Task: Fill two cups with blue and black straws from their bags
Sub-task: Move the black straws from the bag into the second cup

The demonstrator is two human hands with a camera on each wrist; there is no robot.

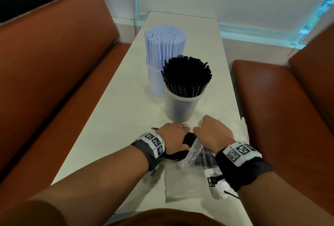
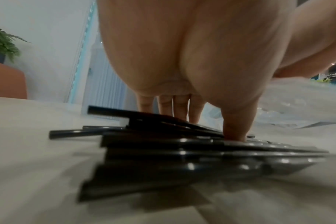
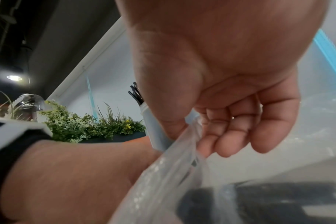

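Two clear cups stand mid-table: the far cup (image 1: pixel 153 81) is packed with blue straws (image 1: pixel 164 45), the near cup (image 1: pixel 181 110) with black straws (image 1: pixel 187 76). In front of it, loose black straws (image 2: pixel 182 151) lie on the table, half out of a clear bag (image 1: pixel 194 150). My left hand (image 1: pixel 176 133) arches over this pile, fingers (image 2: pixel 173 109) behind it and thumb pressing on top. My right hand (image 1: pixel 207 130) pinches the bag's edge (image 3: pixel 182 156) between thumb and curled fingers.
The white table (image 1: pixel 108 135) is narrow, with orange-brown bench seats left (image 1: pixel 63 63) and right (image 1: pixel 280 108). A flat clear bag (image 1: pixel 180 187) lies near the front edge. A wall closes the far end. Green plants (image 3: pixel 77 125) stand beyond the left bench.
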